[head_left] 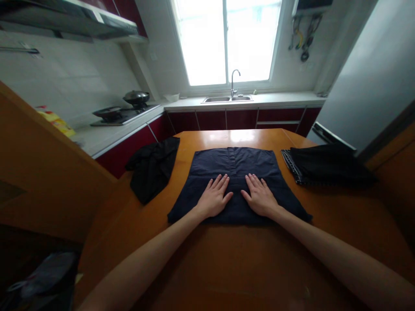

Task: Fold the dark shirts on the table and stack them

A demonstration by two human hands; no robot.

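Navy cloth (210,162) lies folded flat on the tabletop (223,263), its far side just short of the far edge and its near corners flaring outward. From where I stand, the left hand (214,198) and the right hand (259,198) rest palm-down on it, fingers loosely spread, gripping nothing. I'd guess it is light, soft and limp, hardly fragile, apt to slide on that glossy wood; both near corners look the best holds for keeping its layers together. A seam-like line runs down the middle of its far half, among faint creases. Rumpled black cloth (154,172) lies at the tabletop's left edge, while a dark folded stack (330,166), pale-trimmed along one side, sits toward the right edge.
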